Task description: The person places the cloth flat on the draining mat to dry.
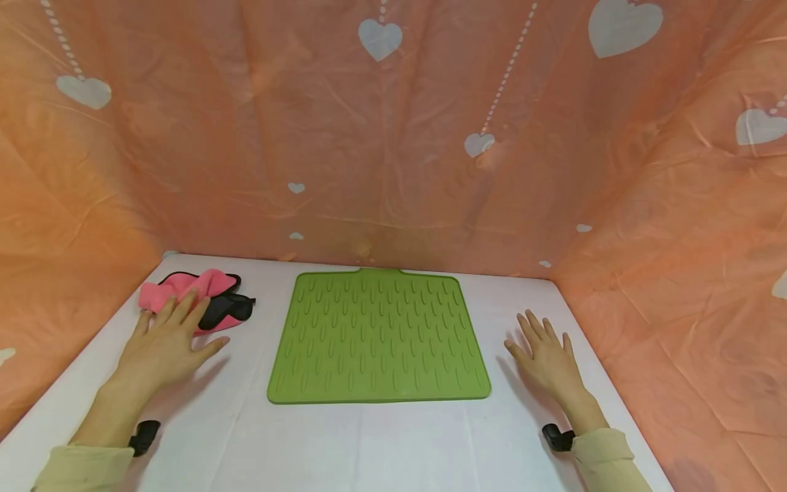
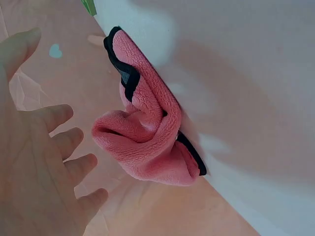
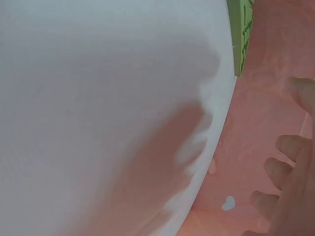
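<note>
A crumpled pink cloth with black trim (image 1: 203, 299) (image 2: 147, 132) lies at the back left of the white table (image 1: 381, 444). My left hand (image 1: 169, 338) (image 2: 44, 162) is open, fingers spread, hovering just in front of the cloth with its fingertips over the near edge; it holds nothing. A green ribbed silicone mat (image 1: 378, 335) lies flat in the middle of the table; its corner (image 3: 241, 34) shows in the right wrist view. My right hand (image 1: 547, 359) (image 3: 290, 187) is open with straight fingers, to the right of the mat, above the bare table surface.
Orange sheeting with white hearts (image 1: 393, 137) walls the table at the back and on both sides. Black wrist straps (image 1: 144, 436) (image 1: 556, 437) sit at both sleeves. The table's white front strip (image 1: 369, 451) lies between my arms.
</note>
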{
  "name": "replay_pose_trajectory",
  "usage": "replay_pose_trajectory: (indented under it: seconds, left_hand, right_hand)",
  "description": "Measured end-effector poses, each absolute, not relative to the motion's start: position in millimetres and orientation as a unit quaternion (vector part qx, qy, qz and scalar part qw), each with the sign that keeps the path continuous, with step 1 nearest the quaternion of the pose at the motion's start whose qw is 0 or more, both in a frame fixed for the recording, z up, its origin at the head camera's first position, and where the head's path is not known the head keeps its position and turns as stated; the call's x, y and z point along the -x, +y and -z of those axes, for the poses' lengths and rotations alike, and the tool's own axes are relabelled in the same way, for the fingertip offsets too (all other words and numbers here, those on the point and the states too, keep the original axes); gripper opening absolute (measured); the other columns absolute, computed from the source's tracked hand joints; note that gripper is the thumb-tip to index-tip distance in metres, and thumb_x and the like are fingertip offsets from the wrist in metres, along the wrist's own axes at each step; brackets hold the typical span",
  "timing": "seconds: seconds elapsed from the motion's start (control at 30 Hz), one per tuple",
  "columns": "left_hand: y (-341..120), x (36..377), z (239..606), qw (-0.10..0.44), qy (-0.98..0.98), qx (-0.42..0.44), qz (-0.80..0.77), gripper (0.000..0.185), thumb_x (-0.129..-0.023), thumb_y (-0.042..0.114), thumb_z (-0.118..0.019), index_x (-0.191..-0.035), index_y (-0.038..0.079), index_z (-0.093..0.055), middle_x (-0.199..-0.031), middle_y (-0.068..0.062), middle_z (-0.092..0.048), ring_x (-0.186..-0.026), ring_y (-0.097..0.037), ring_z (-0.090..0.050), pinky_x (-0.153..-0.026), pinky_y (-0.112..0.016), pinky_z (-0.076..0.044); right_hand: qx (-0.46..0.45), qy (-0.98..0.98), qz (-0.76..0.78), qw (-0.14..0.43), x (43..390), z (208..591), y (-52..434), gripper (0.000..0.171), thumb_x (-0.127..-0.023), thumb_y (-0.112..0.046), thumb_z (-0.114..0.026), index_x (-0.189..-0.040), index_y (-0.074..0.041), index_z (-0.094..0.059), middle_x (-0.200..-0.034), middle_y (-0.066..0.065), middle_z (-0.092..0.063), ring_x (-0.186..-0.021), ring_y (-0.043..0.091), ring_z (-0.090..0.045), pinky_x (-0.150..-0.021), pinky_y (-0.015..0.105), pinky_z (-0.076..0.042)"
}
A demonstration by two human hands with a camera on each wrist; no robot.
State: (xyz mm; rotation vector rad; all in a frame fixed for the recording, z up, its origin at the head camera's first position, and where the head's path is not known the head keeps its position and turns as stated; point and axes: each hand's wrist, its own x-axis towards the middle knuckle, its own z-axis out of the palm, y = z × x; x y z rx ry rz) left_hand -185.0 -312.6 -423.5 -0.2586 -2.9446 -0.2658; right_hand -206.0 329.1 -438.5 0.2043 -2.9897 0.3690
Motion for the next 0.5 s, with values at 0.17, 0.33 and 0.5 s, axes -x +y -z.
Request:
replay_pose_trajectory:
  seconds: [0.17,0.33,0.5]
  left_hand:
    - [-314.9,188.2,421.8,0.087,-0.989,0.090,0.082,0.093,-0.098,0.061,-0.059,-0.156,-0.008,-0.036,-0.162,-0.035,-0.026,-0.145,-0.060,-0.023,-0.111,-0.080,-0.011]
    - [-318.8,194.6,418.9,0.090,-0.989,0.094,0.068,0.093,-0.099,0.061,-0.059,-0.156,-0.009,-0.036,-0.159,-0.038,-0.028,-0.144,-0.061,-0.024,-0.110,-0.081,-0.013]
    - [-322.6,199.7,414.4,0.094,-0.989,0.098,0.065,0.091,-0.100,0.058,-0.059,-0.157,-0.007,-0.033,-0.160,-0.037,-0.027,-0.145,-0.060,-0.024,-0.113,-0.079,-0.010]
  right_hand:
    - [-0.074,-0.987,-0.126,0.070,206.6,437.6,328.2,0.074,-0.107,-0.051,-0.050,-0.161,-0.003,-0.034,-0.168,0.022,-0.026,-0.151,0.053,-0.020,-0.116,0.076,-0.009]
    - [-0.086,-0.985,-0.129,0.079,207.5,437.3,326.2,0.075,-0.106,-0.049,-0.052,-0.161,-0.002,-0.034,-0.168,0.022,-0.026,-0.151,0.053,-0.020,-0.116,0.076,-0.008]
    - [-0.102,-0.983,-0.129,0.080,207.5,438.2,321.7,0.074,-0.105,-0.047,-0.056,-0.160,-0.002,-0.035,-0.168,0.022,-0.027,-0.151,0.053,-0.021,-0.116,0.076,-0.009]
